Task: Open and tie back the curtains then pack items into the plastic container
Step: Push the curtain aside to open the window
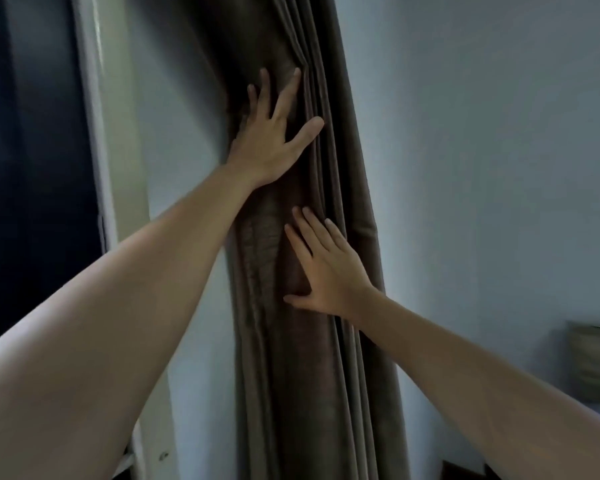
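Note:
A brown curtain [302,358] hangs bunched in vertical folds against the pale wall, right of the window frame. My left hand [272,133] lies flat on the upper folds, fingers spread, holding nothing. My right hand [326,268] rests lower on the same bunch, palm against the cloth, fingers apart and pointing up. No tie-back and no plastic container are in view.
A dark window [32,168] with a white frame [108,150] stands at the left. The pale wall [482,168] fills the right side. A striped cushion or headboard [593,362] shows at the lower right edge.

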Available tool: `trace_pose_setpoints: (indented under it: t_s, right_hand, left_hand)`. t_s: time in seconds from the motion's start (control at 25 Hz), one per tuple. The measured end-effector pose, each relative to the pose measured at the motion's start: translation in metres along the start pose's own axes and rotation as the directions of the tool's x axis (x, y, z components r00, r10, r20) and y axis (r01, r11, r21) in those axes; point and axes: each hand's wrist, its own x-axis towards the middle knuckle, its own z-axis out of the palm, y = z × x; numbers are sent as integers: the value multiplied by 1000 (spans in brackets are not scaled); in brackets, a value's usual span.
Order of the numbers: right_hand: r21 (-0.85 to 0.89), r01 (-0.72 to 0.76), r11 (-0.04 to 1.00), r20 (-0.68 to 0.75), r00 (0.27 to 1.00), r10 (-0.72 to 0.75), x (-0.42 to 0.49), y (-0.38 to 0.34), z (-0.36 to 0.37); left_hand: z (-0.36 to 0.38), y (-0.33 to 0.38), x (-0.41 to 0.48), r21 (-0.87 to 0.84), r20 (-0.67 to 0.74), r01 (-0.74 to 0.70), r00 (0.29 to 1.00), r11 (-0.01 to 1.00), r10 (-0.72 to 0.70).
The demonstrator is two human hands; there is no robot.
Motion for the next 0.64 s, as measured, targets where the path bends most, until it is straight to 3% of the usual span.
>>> trace_pose_setpoints:
  t_s: [0.36, 0.44, 0.52, 0.64]
  right_hand:
    - [234, 252, 939, -292, 939, -179, -3, -8, 15]
    - [345, 239, 908, -390, 916, -92, -18, -9, 4]
    - [524, 155, 838, -410, 908, 88, -32, -9, -11]
    - [805, 83, 588, -256, 942, 216, -38, -1, -33]
  left_hand:
    - [-11, 8, -21, -73, -127, 83, 988, 994, -91]
    - [-19, 19, -34, -113, -174, 91, 979, 989, -109]
    - [-31, 30, -47, -159, -246, 74, 963, 984, -112]
    - [-54, 38, -67, -181, -255, 105, 955, 978, -149]
